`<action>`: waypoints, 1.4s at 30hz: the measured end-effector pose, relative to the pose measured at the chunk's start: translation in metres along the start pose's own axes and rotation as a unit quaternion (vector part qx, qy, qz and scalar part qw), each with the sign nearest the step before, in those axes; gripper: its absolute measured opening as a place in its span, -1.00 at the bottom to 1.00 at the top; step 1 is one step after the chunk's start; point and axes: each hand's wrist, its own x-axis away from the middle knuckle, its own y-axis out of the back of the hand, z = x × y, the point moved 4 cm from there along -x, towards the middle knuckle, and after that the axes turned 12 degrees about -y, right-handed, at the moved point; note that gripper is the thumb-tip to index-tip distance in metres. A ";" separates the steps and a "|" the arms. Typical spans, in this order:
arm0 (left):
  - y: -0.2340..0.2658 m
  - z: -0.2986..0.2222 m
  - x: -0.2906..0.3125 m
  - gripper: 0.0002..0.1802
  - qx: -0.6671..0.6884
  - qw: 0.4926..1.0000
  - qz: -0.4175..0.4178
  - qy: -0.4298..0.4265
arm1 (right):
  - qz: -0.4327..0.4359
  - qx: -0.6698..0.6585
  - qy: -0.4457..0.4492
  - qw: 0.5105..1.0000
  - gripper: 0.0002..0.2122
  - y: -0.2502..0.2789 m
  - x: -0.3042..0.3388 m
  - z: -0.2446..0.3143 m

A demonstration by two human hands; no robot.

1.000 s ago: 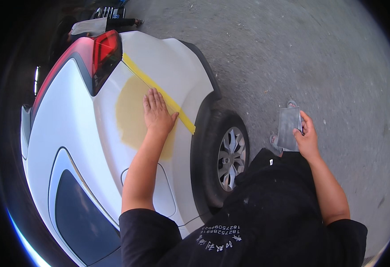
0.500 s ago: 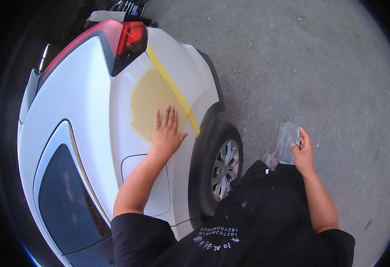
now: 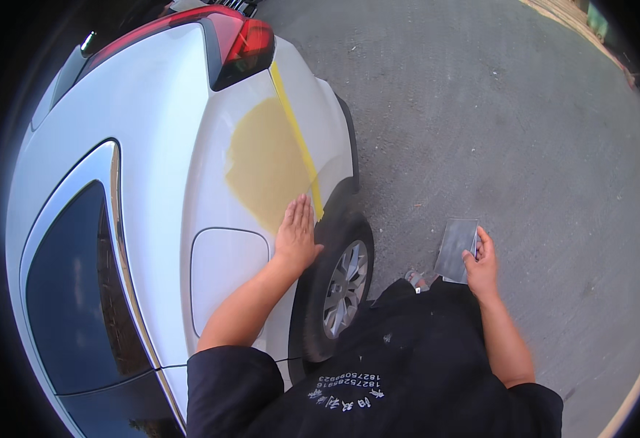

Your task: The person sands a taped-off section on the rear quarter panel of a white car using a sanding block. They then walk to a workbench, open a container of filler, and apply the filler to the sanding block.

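My left hand point(image 3: 298, 237) lies flat with its fingers stretched out on the rear side panel of a white car point(image 3: 214, 175). Its fingertips rest at the lower right edge of a tan patch of filler point(image 3: 265, 157), close to the end of a strip of yellow tape point(image 3: 294, 128). That tape runs from the red tail light point(image 3: 250, 47) down toward the wheel arch. In my right hand point(image 3: 483, 266), held away from the car, is a flat grey rectangular sanding pad point(image 3: 457, 244), with the thumb on its face.
Below the panel sits the rear wheel point(image 3: 345, 288) with its black tyre. The closed fuel flap point(image 3: 228, 274) is beside my left forearm. Grey paved ground point(image 3: 495, 131) stretches away to the right. A dark side window point(image 3: 75, 292) is at the left.
My left hand has slid over the panel toward the wheel arch, to the patch's lower right edge. The view has shifted; the right hand keeps its hold on the sanding pad.
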 end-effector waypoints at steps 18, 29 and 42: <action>0.040 -0.156 0.011 -0.64 0.959 0.156 -0.230 -0.060 | 0.191 0.060 0.027 0.979 -0.41 -0.080 0.051 0.115; 0.093 -0.141 -0.005 -0.58 0.976 0.060 -0.171 -0.118 | 0.246 0.064 0.069 0.965 -0.54 -0.092 0.011 0.142; 0.192 -0.113 -0.133 -0.70 0.985 0.022 -0.173 -0.002 | 0.154 0.048 0.131 0.978 -0.46 0.035 -0.139 0.203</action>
